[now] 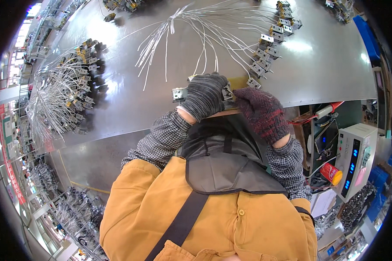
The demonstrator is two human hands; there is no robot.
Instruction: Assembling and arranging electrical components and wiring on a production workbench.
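Note:
My left hand (204,96), in a grey striped knit glove, is closed with its fingers curled by a small metal box-shaped unit (227,92) at the table's near edge. Thin whitish leads rise from beside its fingers toward the bundle. Close on the right, my right hand (262,114), in a dark and red glove, is also closed, its fingertips near the same unit; what it grips is hidden. Another metal unit (179,94) rests left of my left wrist, and a further one (253,83) lies just above my right hand.
A tied bundle of thin whitish leads (172,21) fans out to a row of metal units (265,52). Another heap of units (80,74) lies at left on the metal table (130,91). At right stand a white box with blue digital displays (357,161) and a red container (330,173).

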